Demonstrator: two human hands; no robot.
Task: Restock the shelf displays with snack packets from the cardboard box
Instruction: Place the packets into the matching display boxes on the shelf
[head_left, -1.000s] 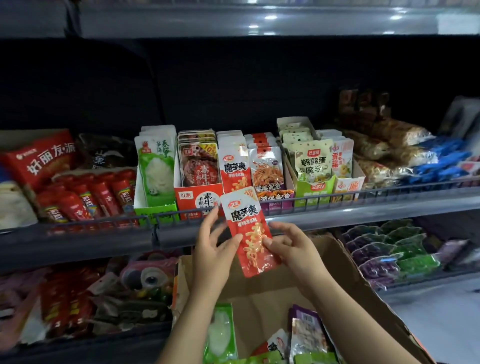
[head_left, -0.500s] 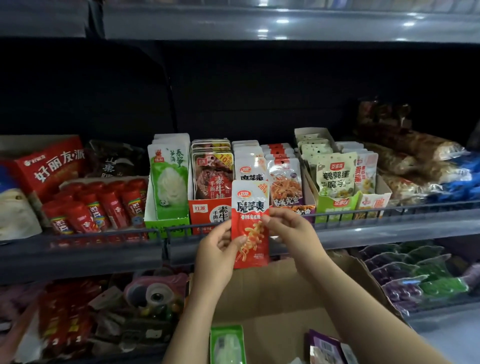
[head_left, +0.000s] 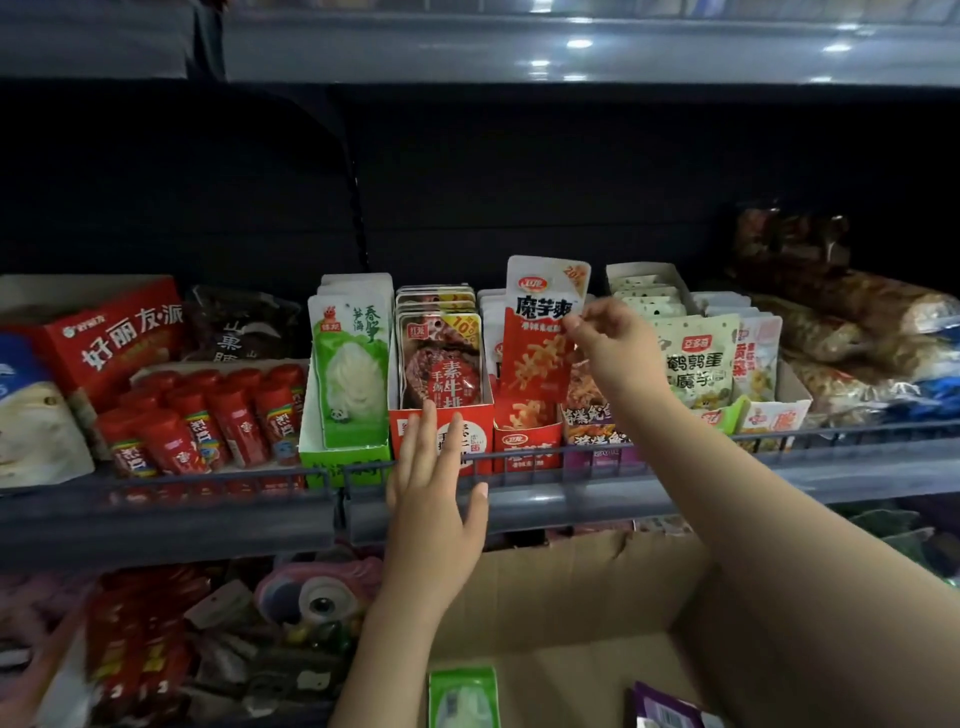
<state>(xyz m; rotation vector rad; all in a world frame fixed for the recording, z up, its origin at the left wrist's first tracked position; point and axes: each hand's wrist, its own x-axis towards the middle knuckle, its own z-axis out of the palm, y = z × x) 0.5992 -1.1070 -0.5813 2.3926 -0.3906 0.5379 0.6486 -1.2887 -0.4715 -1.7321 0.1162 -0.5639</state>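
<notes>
- Right hand (head_left: 610, 340): grip pinches the red snack packet (head_left: 540, 332) at its right edge, upright, its lower end in the red display box (head_left: 527, 441) on the shelf (head_left: 727, 488).
- Left hand (head_left: 434, 499): fingers straight and spread, holding nothing, over the shelf rail.
- Cardboard box (head_left: 571, 582): below the shelf, packets inside.

Red konjac snack packet (head_left: 540, 332) now lifted from in front of the shelf rail up over its red display box (head_left: 527, 441), bottom edge tucked inside. Left hand (head_left: 434, 499) released, fingers spread before the rail. Right hand (head_left: 613, 348) alone pinching the packet's edge.
</notes>
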